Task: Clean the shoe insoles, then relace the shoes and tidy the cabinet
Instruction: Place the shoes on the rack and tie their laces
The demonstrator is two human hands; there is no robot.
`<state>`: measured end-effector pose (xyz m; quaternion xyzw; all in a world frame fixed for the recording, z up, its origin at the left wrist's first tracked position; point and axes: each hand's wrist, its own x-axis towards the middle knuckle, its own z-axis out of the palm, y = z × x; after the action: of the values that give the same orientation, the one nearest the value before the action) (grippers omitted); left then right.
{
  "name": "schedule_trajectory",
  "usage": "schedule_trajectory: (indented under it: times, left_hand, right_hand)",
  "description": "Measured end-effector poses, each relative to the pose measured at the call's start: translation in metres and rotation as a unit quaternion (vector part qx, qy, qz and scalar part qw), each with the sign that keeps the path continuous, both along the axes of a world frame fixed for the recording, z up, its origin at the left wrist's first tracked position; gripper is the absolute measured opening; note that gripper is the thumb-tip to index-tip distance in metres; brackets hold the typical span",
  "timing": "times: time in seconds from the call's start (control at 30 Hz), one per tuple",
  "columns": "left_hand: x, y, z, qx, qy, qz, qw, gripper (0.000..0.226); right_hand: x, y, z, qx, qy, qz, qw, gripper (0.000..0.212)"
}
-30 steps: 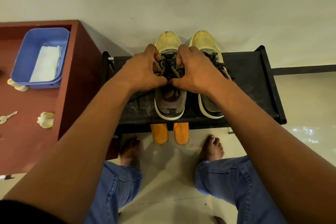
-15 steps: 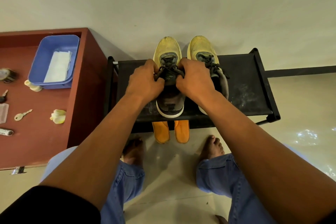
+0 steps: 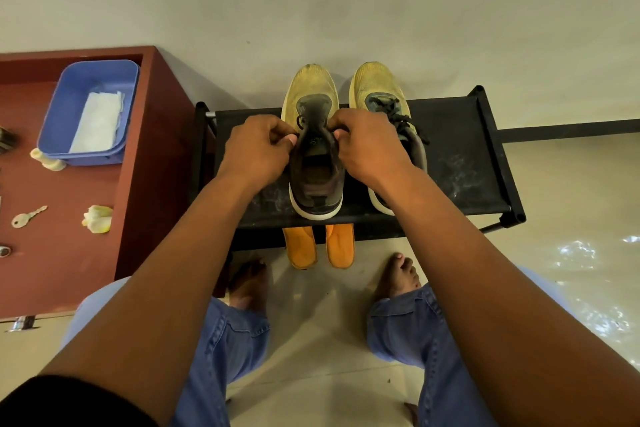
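Nearby, blue tub [image 3: 59, 121] (tissue [image 3: 98, 123] inside), key [image 3: 27, 217].

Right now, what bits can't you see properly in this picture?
Head view only:
- Fingertips of the left hand and right hand: curled under, so the grip on the left yellow-and-grey shoe is unclear.
- Two orange foam insoles: upper parts hidden under the black fabric shoe rack.
- Right yellow-and-grey shoe: heel covered by the right arm.
- Small items at the left edge: cut off.
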<state>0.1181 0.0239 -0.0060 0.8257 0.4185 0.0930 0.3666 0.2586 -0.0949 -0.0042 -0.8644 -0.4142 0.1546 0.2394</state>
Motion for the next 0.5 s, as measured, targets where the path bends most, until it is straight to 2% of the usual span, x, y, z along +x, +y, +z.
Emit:
schedule_trajectory:
  times: [0.1,0.23,0.33,0.5]
  left_hand:
    - [0.003,0.004,0.001,0.003,-0.01,0.008,1.0,0.002]
    - [0.004,0.013,0.006,-0.027,-0.002,0.023,0.999,0.006]
    - [0.005,0.018,0.007,-0.116,-0.022,0.07,0.99,0.006]
    - [0.004,0.014,0.017,-0.255,-0.068,0.129,0.956,0.016]
  right_hand:
    - [0.005,0.006,0.001,0.001,-0.036,-0.003,0.999,0.015]
    - [0.011,0.011,0.006,-0.014,-0.038,-0.02,0.999,0.011]
    - [0.013,0.012,0.007,-0.026,0.014,-0.059,0.998,0.013]
    - [0.018,0.013,0.003,-0.02,0.091,-0.124,0.988,0.018]
